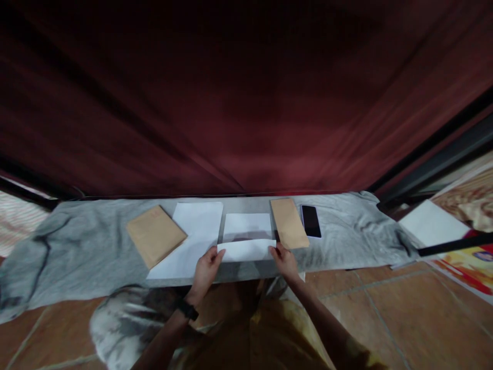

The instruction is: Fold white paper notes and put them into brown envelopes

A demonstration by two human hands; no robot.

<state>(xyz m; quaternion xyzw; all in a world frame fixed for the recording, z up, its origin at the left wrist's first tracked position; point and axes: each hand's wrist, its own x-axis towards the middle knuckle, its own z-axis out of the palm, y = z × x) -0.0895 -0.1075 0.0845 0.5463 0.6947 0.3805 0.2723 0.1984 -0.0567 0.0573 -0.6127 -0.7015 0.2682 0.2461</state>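
Observation:
A white sheet of paper (247, 225) lies before me, its near part bent up into a raised flap. My left hand (208, 263) pinches the left end of that flap between thumb and fingers. At the right end, my right hand (284, 258) grips the paper the same way. Left of it rests a stack of white paper (200, 218), partly under several brown envelopes (156, 234). Just right of the sheet lies a single brown envelope (289, 222), close to my right fingers.
A dark-screened phone (311, 221) lies right of the single envelope. Grey cloth (350, 231) covers the narrow table. Behind it hangs a dark red curtain (246, 128). A dark metal bar (454, 244) and a white sheet or board (433, 223) stand at the right. Tiled floor (408, 303) shows below.

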